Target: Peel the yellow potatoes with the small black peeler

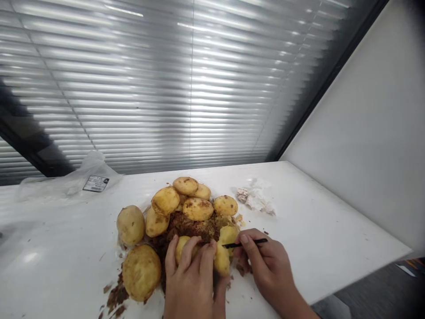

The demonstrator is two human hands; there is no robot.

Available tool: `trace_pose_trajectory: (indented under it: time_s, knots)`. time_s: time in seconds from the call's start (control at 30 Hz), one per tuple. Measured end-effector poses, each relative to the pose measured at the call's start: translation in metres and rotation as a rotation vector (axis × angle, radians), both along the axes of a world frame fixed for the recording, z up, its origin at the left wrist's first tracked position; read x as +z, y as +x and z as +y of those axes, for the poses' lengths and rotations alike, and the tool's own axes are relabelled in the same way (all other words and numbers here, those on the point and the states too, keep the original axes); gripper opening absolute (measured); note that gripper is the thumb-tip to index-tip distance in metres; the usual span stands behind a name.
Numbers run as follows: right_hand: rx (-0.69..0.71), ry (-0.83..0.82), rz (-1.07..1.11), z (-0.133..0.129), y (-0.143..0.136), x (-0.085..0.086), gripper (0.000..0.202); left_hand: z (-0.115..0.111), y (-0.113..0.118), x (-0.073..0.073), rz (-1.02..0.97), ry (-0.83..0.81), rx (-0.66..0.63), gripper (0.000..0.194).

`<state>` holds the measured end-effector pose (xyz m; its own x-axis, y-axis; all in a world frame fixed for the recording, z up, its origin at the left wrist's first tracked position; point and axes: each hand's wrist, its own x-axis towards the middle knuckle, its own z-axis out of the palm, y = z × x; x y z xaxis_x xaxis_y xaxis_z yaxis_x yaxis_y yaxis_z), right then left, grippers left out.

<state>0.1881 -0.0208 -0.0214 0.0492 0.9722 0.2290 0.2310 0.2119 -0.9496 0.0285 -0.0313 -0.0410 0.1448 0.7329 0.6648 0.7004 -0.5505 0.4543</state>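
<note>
My left hand (192, 274) is curled over a yellow potato (182, 249) at the bottom centre, its fingertips also touching a pale, carved potato piece (222, 259). Between the thumb and fingers of my right hand (265, 261) is a thin black tool (245, 243), whose tip rests against the carved piece. Brown crumbly matter (189, 226) lies behind my left hand. Several whole potatoes (197, 209) sit on and around it. Two larger potatoes (141, 272) stand to the left of my left hand.
A clear plastic bag with a label (96, 183) lies at the back left of the white table (318, 235). Crumpled tissue (257, 199) is right of the potatoes. Brown crumbs (117, 297) are scattered at the front left. Window blinds and a white wall border the table.
</note>
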Motion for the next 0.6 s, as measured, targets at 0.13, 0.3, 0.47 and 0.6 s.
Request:
trace_pose_trajectory:
  time_s: [0.13, 0.3, 0.47, 0.6]
  knots:
    - [-0.028, -0.034, 0.07, 0.0046, 0.0, -0.002, 0.038, 0.0014, 0.001, -0.0008, 0.015, 0.018, 0.026, 0.024]
    - [-0.066, -0.085, 0.097, 0.0067, 0.0025, -0.0031, 0.043, 0.0004, -0.0025, 0.0025, 0.047, -0.008, 0.021, 0.024]
    - [-0.141, -0.068, 0.089, 0.0059, 0.0048, -0.0036, 0.044, 0.0002, -0.0043, 0.0027, 0.041, -0.008, 0.023, 0.024]
    - [-0.07, -0.123, 0.187, 0.003, -0.0013, -0.0042, 0.044, 0.0006, -0.0053, 0.0008, 0.095, 0.002, 0.011, 0.027]
